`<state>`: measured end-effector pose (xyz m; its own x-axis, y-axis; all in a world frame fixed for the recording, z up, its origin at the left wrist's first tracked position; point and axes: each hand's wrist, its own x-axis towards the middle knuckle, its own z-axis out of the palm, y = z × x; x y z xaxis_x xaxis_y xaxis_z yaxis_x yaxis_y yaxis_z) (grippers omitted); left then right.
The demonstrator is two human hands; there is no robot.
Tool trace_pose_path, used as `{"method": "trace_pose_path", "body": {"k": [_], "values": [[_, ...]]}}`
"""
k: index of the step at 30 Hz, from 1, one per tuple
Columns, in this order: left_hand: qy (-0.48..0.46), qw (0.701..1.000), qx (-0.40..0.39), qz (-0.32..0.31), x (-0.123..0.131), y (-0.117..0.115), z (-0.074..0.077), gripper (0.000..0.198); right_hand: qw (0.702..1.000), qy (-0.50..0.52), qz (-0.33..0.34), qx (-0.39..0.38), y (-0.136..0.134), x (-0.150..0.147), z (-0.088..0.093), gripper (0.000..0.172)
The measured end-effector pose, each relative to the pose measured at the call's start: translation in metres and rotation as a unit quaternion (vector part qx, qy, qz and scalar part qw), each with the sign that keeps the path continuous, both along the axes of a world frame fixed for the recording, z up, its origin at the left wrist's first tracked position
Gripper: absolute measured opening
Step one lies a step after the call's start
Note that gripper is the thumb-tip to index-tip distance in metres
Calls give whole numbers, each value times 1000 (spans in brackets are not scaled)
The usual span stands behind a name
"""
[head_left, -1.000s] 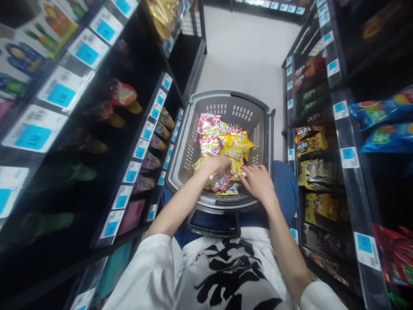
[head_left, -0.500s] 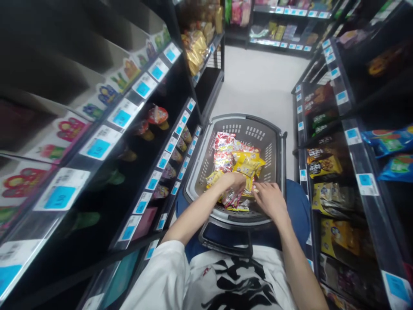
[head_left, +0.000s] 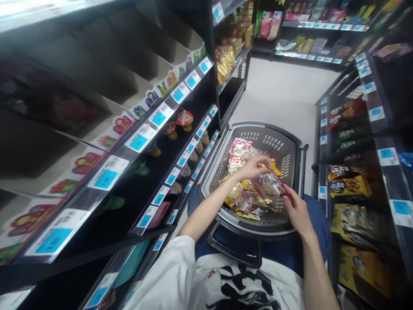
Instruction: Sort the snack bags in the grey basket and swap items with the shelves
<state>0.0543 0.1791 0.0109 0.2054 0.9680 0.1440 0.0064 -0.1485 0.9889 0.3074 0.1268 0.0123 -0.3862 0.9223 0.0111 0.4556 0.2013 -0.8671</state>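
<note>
A grey shopping basket [head_left: 290, 142] rests on my lap, holding several red and yellow snack packets [head_left: 240, 153]. Both hands hold one pink and green snack packet [head_left: 272, 184] just above the pile. My left hand [head_left: 253, 167] pinches its far top edge, fingers closed. My right hand [head_left: 295, 209] grips its near right end, fingers curled round it.
Black shelves with blue price tags line both sides of a narrow aisle. The left shelves [head_left: 167, 129] carry jelly cups [head_left: 185, 118]; the right shelves [head_left: 351, 185] hold brown and yellow bags. Pale floor [head_left: 284, 94] stretches ahead to a far shelf [head_left: 309, 38].
Both hands were down among the packets in the basket. They have now lifted one pink and green packet above the pile. The view has tilted up, showing more of the aisle.
</note>
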Motion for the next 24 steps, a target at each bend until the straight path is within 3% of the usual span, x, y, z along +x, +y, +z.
{"method": "trace_pose_path", "body": {"k": [6, 9, 13, 16, 19, 24], "values": [[-132, 983, -30, 123, 20, 1, -13, 36, 998, 26, -16, -45, -6, -10, 8, 73], [-177, 970, -66, 152, 22, 0, -13, 42, 987, 124, -39, -97, -5, -11, 6, 70], [-188, 970, -136, 66, 16, -7, -1, 57, 953, 253, -94, -136, 0, -5, 1, 70], [-159, 969, -181, -48, 13, -17, 12, 76, 948, 266, -122, -128, 4, -2, -1, 74], [-119, 961, -203, -144, 17, -24, 19, 81, 943, 272, -148, -119, 5, -1, 1, 79], [-78, 968, -186, -147, 25, -23, 10, 74, 941, 270, -164, -120, 2, -3, 3, 91]]}}
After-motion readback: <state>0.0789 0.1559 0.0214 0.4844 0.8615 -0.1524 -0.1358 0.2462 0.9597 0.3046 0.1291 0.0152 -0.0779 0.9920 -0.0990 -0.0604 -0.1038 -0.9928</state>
